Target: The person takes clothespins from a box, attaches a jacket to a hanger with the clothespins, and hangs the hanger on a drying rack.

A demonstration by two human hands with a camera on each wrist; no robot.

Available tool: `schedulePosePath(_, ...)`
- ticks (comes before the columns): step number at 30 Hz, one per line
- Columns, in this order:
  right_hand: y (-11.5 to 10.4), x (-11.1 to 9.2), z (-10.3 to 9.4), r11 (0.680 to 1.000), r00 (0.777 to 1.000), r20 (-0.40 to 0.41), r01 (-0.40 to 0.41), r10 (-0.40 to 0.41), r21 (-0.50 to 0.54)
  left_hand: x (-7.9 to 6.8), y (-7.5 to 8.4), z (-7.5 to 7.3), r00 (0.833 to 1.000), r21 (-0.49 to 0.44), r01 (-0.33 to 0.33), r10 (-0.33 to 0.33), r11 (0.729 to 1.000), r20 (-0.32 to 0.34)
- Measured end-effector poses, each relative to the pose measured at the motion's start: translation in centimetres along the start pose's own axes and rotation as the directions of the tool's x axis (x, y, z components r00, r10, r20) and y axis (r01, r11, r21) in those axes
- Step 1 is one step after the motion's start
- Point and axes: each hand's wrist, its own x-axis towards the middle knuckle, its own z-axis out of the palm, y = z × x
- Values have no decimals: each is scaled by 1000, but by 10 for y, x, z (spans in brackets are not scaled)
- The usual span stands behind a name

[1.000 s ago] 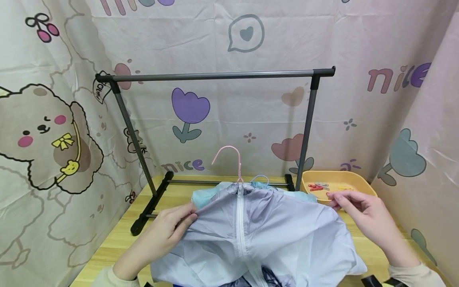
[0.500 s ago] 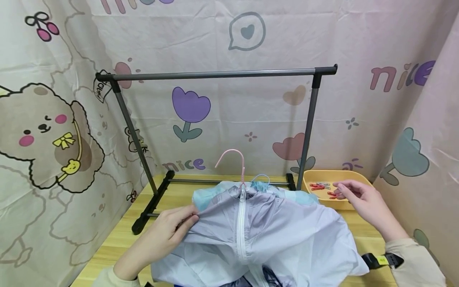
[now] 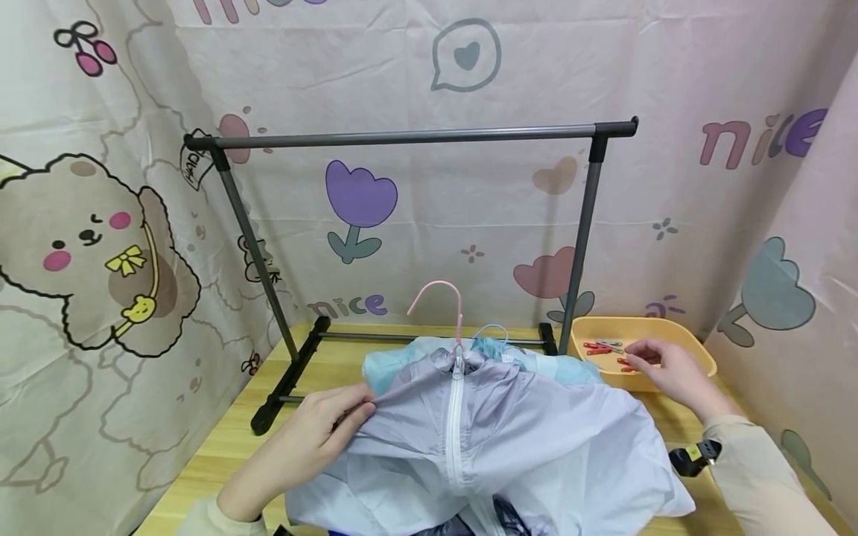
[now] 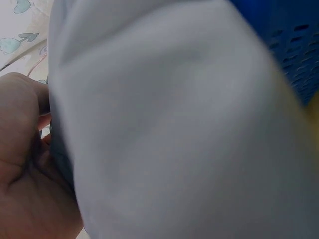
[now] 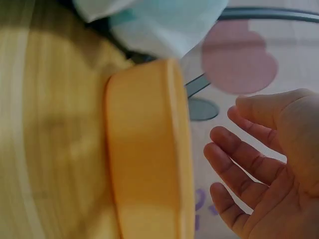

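Note:
A pale grey-lilac zip jacket [image 3: 536, 424] lies on the table, the pink hook of a hanger [image 3: 459, 316] rising from its neck. My left hand [image 3: 328, 424] pinches the jacket's left shoulder between thumb and fingers; in the left wrist view a blurred sleeve hides part of this hand. Behind the jacket shows a light teal garment [image 3: 385, 370] with a thin blue hanger hook [image 3: 506, 332]. My right hand [image 3: 673, 372] is over the yellow tray [image 3: 633, 383], where small red and grey clips [image 3: 599, 348] lie. In the right wrist view its fingers are spread and hold nothing.
A dark metal clothes rack [image 3: 415, 138] stands behind the garments, its feet on the wooden table [image 3: 208, 454]. A blue perforated basket [image 4: 299, 47] shows at the left wrist view's upper right. Printed curtains [image 3: 415, 59] enclose the back and sides.
My right hand has moved from beside the jacket's right shoulder to over the tray. The pink hook has tipped and sunk a little. My left hand keeps its place on the shoulder.

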Motion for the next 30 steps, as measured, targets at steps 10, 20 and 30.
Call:
schedulePosePath(10,25,1,14,999,996,84,6,-4,-35,1,-1,1,1000,-9,2,-2,1000,3)
schedulePosePath(20,27,-4,18,997,998,57,36,-33,-68,1,-2,3,1000,-23,-3,3,1000,0)
schedulePosePath(30,23,-14,18,988,995,66,88,-81,-125,1,-4,3,1000,-20,1,-1,1000,3)
